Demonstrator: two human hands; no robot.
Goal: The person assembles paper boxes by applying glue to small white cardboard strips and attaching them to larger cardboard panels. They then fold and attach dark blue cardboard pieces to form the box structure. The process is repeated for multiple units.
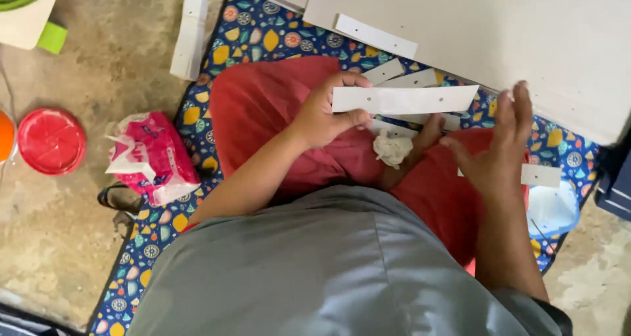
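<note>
White card strip [404,100], centre frame: light, bendable; left hand [325,116] pinches its end, right hand [503,149] released, fingers spread.

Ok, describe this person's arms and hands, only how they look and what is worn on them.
Both forearms are bare, with no gloves, watch or rings visible on the left hand or the right hand. A grey short-sleeved shirt covers the torso; its sleeve edge shows near the right elbow.
</note>
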